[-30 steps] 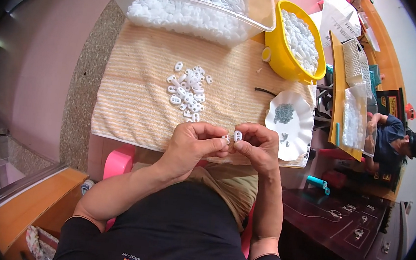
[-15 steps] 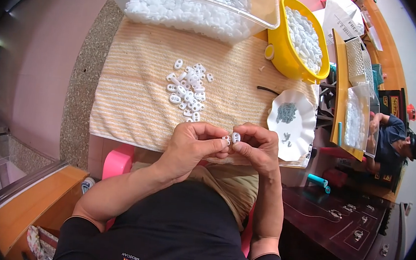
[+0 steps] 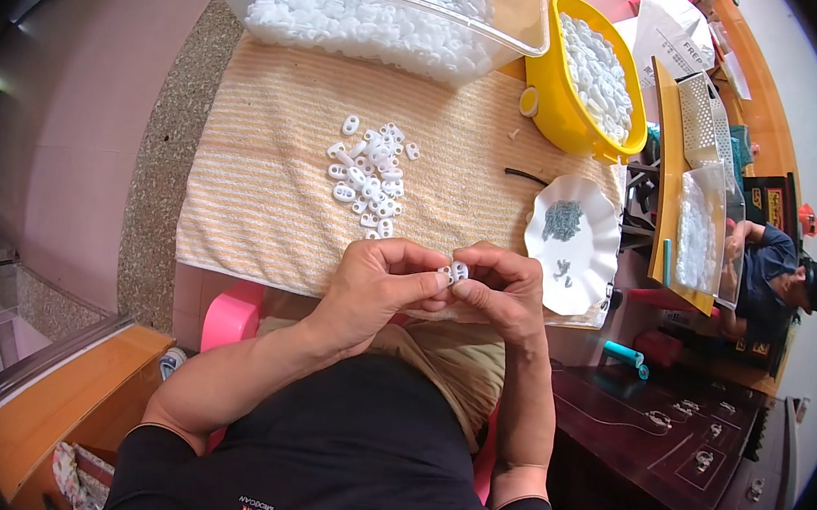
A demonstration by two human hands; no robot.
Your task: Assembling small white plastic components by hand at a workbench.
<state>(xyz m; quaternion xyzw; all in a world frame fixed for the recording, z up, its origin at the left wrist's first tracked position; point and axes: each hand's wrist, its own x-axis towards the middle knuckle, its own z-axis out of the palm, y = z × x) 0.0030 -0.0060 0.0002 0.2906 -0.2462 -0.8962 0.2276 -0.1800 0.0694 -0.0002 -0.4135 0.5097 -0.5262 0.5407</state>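
My left hand [image 3: 382, 277] pinches a small white plastic piece [image 3: 445, 275] between thumb and fingertips; most of it is covered. In my right hand [image 3: 504, 289] is a white oval two-holed plastic piece [image 3: 461, 271], pinched the same way and pressed against the left one. Both hands meet over the near edge of the striped towel [image 3: 267, 192]. Just beyond them lies a loose pile of similar white two-holed pieces [image 3: 373, 168]. To the right of my right hand sits a white scalloped plate [image 3: 593, 263] with small dark grey parts [image 3: 562, 221] in two heaps.
A clear bin [image 3: 371, 30] full of white pieces stands at the far side, beside a yellow tub [image 3: 535, 80] of more. A thin black strip [image 3: 526, 176] lies near the plate. At right, another person [image 3: 771, 270] sits by a table with a clear tray [image 3: 698, 234].
My right hand has shifted slightly left, bringing its white piece up against the one in my left hand. The gap between them has closed.
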